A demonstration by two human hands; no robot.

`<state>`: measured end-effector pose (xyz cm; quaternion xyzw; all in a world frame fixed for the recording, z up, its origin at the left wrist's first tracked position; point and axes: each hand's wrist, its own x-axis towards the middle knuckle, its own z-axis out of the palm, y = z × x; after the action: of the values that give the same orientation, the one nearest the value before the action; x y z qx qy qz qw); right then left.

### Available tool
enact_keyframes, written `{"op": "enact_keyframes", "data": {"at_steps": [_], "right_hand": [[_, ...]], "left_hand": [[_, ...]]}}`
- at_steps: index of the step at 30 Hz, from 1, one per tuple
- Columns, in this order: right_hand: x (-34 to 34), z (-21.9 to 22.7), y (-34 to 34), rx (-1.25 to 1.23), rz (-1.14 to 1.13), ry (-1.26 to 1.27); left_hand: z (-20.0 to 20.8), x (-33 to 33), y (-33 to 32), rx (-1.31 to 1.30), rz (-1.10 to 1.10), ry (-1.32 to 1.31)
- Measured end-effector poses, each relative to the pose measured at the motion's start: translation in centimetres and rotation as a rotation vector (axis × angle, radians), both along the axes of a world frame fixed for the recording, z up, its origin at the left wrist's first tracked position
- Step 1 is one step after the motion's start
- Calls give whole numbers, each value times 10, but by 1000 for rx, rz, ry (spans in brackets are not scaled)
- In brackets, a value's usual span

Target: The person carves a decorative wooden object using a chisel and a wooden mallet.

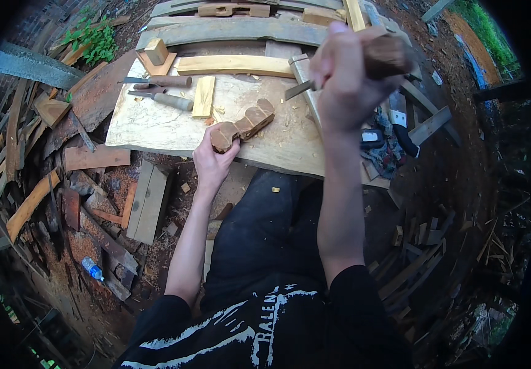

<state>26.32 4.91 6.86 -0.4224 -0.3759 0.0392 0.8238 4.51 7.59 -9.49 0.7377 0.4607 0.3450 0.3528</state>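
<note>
My left hand (212, 161) is closed round the near end of a carved brown wooden block (255, 120), notched along its length. The block lies tilted on the pale wooden workbench (155, 132). Raised above the bench's right side, my right hand (345, 77) is closed round a thick brown wooden handle (388, 56). A narrow metal blade (299, 90) shows on the other side of the fist, apart from the block; the tool's exact kind cannot be made out. Two chisels, one with a brown handle (172, 81) and one with a grey handle (174, 101), lie left of the block.
A small yellow board (203, 97) and a longer yellow strip (235, 65) lie on the bench. An upright wood block (156, 51) stands at the far left. A dark tape measure (372, 138) and a patterned cloth (383, 161) are at the right. Scrap planks and a plastic bottle (92, 269) litter the ground.
</note>
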Motion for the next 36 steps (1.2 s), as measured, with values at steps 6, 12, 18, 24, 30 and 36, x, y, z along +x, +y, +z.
{"op": "enact_keyframes", "data": {"at_steps": [6,12,18,24,30,36], "right_hand": [[-14,-50,9,-262,-21,-7],[-1,17,-1,29,-48,-140],[-29,-65,17,-317,-110,-127],[-8,-71,10,-268,-5,80],[-5,-24,1,-141,-8,52],[-9,-78,16,-252,-109,33]], "left_hand": [[-3,-4,-3,2,-29,25],[1,-3,-1,15,-5,18],[1,-2,3,-11,-11,15],[-1,-1,2,18,-5,23],[0,-6,3,2,-7,35],[1,-2,0,-3,-26,6]]}}
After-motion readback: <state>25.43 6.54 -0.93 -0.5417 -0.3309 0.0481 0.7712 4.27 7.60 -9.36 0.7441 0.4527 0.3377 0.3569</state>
